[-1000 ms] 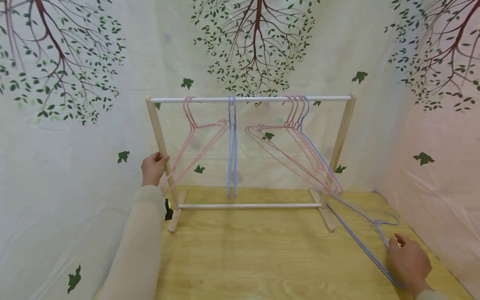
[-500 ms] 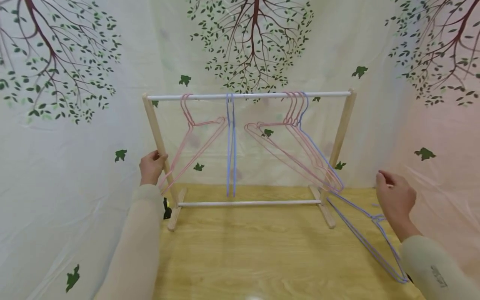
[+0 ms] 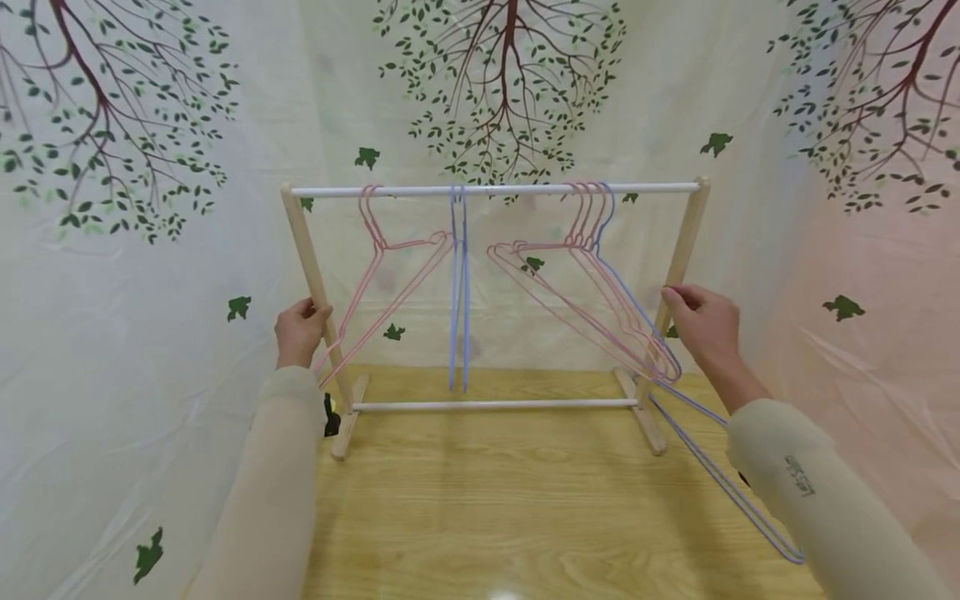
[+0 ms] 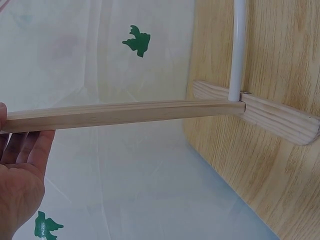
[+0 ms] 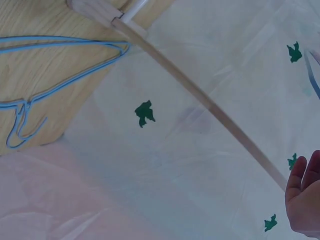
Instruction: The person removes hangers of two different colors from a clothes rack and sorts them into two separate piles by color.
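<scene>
A wooden clothes rack (image 3: 487,190) with a white top rail stands on the table. My left hand (image 3: 300,332) holds its left post (image 4: 125,114), thumb on one side and fingers on the other. My right hand (image 3: 703,323) is at the right post (image 3: 684,237), thumb and fingertips on the wood. Pink hangers (image 3: 372,250) hang at the left of the rail, blue hangers (image 3: 459,292) in the middle. Further right hang several pink hangers (image 3: 581,247) and a blue hanger (image 3: 606,218).
Blue hangers (image 5: 75,77) lie on the wood-grain table (image 3: 480,500) by the rack's right foot (image 3: 648,429), partly under my right forearm in the head view. A small black object (image 3: 331,417) sits beside the left foot. Printed curtains (image 3: 420,108) close in the back and sides.
My right hand has risen from beside the blue hangers on the table and moved up and left to the right post. My left hand has stayed on the left post.
</scene>
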`<state>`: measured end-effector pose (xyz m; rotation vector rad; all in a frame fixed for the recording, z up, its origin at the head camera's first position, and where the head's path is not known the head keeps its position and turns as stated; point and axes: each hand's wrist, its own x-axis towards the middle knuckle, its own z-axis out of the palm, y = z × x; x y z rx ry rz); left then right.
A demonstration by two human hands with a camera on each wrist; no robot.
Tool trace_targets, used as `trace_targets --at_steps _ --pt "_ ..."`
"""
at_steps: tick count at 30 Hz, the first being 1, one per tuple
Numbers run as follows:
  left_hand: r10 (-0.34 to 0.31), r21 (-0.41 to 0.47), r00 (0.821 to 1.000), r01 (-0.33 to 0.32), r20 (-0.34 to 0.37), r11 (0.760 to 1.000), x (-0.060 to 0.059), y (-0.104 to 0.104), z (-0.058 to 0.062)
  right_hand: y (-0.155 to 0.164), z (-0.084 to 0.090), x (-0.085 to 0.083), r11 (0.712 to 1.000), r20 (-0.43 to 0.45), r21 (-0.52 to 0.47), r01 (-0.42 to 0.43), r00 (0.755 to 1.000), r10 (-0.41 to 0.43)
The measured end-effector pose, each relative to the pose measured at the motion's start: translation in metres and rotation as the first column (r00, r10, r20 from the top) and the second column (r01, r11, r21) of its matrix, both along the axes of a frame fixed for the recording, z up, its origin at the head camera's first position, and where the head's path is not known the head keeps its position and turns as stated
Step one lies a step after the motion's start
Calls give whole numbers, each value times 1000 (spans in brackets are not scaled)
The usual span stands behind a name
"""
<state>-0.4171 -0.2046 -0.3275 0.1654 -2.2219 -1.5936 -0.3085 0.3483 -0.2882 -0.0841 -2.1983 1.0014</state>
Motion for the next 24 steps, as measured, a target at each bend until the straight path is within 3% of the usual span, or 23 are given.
trace_targets --at_steps 12,24 --pt "-10 13 1000 10 13 1000 -1 0 1 -21 3 -8 993 99 51 -105 990 100" --pt "-4 24 1000 4 -2 1000 -2 1 1 -21 -4 -21 991 93 41 -126 988 122"
